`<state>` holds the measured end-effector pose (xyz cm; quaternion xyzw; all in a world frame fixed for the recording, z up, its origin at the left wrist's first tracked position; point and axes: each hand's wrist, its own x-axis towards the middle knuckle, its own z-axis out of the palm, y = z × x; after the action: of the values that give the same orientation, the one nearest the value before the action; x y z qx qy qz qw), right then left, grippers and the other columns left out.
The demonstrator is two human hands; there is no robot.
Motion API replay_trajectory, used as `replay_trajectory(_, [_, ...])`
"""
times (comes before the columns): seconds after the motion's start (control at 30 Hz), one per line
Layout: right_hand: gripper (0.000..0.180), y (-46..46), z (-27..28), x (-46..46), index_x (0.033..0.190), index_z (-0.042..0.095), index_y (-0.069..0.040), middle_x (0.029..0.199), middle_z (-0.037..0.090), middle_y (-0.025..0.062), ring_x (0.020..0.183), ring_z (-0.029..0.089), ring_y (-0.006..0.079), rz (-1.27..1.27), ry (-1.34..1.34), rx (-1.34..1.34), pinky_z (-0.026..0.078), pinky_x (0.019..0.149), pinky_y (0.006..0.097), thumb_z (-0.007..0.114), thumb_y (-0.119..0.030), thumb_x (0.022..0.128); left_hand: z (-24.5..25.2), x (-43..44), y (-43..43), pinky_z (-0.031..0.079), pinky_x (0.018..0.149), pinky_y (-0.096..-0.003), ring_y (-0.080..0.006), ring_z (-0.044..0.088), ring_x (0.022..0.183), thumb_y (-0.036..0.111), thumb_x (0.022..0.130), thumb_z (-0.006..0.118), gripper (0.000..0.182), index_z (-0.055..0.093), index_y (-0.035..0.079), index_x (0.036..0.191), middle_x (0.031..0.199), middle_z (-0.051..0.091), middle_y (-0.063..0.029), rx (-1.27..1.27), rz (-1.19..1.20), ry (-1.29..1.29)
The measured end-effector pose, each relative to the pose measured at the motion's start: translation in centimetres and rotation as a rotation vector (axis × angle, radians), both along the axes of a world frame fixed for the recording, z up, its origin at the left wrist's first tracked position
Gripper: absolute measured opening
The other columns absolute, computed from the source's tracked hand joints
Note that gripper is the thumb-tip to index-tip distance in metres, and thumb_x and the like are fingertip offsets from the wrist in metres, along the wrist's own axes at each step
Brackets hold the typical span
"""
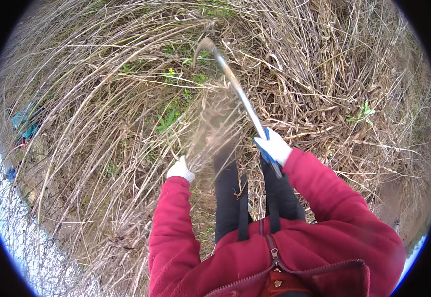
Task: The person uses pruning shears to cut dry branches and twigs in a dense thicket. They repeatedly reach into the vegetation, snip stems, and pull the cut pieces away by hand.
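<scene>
My right hand (pixel 276 146), in a white glove with a blue palm, is closed around the long pole-like handle of a sickle (pixel 246 101). The sickle reaches up and to the left, away from my body. Its curved, brownish blade (pixel 201 48) hooks left above the stalks and is slightly blurred. My left hand (pixel 181 169), also in a white glove, grips a bunch of dry grass stalks (pixel 206 148) to the left of my legs. Motion blurs the upper part of this bunch, which partly covers one of my legs (pixel 226 185).
Long dry stalks (pixel 89 96) lean across the left side. Flattened straw (pixel 304 118) lies at the right, near a small green plant (pixel 364 112). Low green weeds (pixel 169 120) grow between the stalks. At the far left, a person in teal (pixel 24 122) is partly hidden by grass.
</scene>
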<state>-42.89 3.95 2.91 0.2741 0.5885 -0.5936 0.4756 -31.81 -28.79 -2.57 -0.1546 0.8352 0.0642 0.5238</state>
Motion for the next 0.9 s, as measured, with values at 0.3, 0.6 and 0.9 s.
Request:
replay_trajectory(0.3, [0.03,-2.1,-0.7,5.3,0.092,0.048,-0.003,0.064,0.056,0.0082,0.047,0.056,0.0191,0.657,-0.194,-0.112,0.046,0.042,0.0341,0.061,-0.028,0.082,1.6,0.6,1.3,0.044,0.09,-0.0385,-0.0317,0.054,0.106,0.027,0.068,0.068,0.077,0.032,0.003,0.133,0.119,0.051,-0.0199,-0.074,-0.069,0.132])
replay_trajectory(0.6, [0.044,5.5,8.8,10.0,0.104,0.046,-0.002,0.082,0.061,0.0222,0.079,0.061,0.0376,0.981,0.087,0.286,0.047,0.07,0.0436,0.056,-0.038,0.082,2.6,-11.8,2.7,0.033,0.103,-0.0402,-0.0351,0.042,0.12,0.041,0.066,0.071,0.085,0.037,-0.002,0.13,0.13,0.043,-0.0237,0.559,-0.143,0.496])
replay_trajectory(0.9, [0.043,8.6,7.0,14.1,0.109,0.048,-0.005,0.087,0.062,0.0206,0.084,0.061,0.0353,0.742,-0.161,0.172,0.047,0.073,0.0415,0.062,-0.035,0.081,-12.2,-12.4,-2.1,0.026,0.104,-0.0466,-0.0332,0.048,0.118,0.057,0.089,0.024,0.07,0.045,0.003,0.129,0.129,0.048,-0.0202,0.208,-0.372,-0.026])
